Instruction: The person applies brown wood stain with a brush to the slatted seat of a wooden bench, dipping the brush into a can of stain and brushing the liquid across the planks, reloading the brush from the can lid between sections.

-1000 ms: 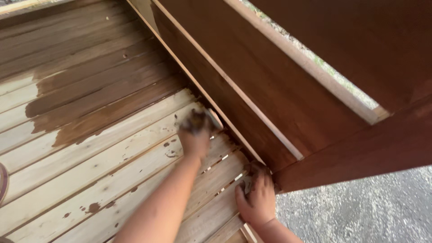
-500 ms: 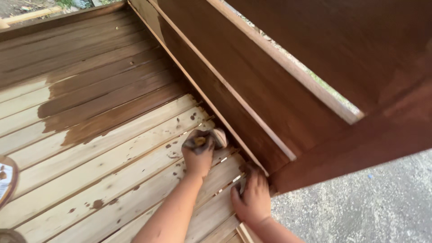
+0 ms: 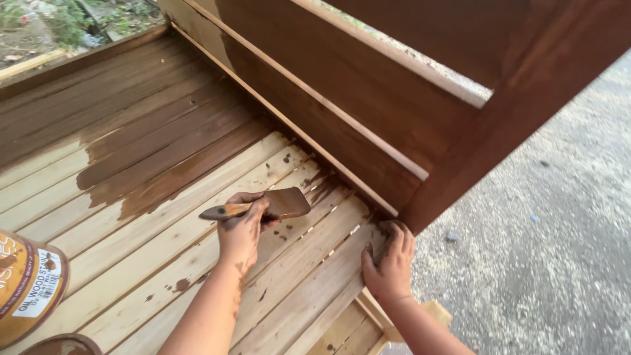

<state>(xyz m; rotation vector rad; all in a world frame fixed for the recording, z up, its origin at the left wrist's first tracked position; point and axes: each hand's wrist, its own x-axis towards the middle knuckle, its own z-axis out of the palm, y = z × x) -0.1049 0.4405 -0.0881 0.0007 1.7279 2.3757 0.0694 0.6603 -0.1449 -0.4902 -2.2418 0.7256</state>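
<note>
Your left hand (image 3: 240, 231) grips the paintbrush (image 3: 263, 205), its bristles lying on the bare slats (image 3: 158, 243) just short of the stained back panel (image 3: 342, 112). Your right hand (image 3: 389, 260) presses flat, fingers spread, on the slats' outer edge below that panel's corner post. Unstained boards stretch open away from the panel toward the stain can (image 3: 26, 283).

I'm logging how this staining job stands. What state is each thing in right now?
Slatted boards: partly stained, far part dark brown, near part bare and spotted with drips.
Upright panel: stained dark brown.
Brush: gripped by the left hand, bristles loaded with brown stain, resting on the slats.
Right hand: stain-smeared, pressed flat on the slats' edge.
Stain can: at the frame's edge; lid cannot be seen.
</note>
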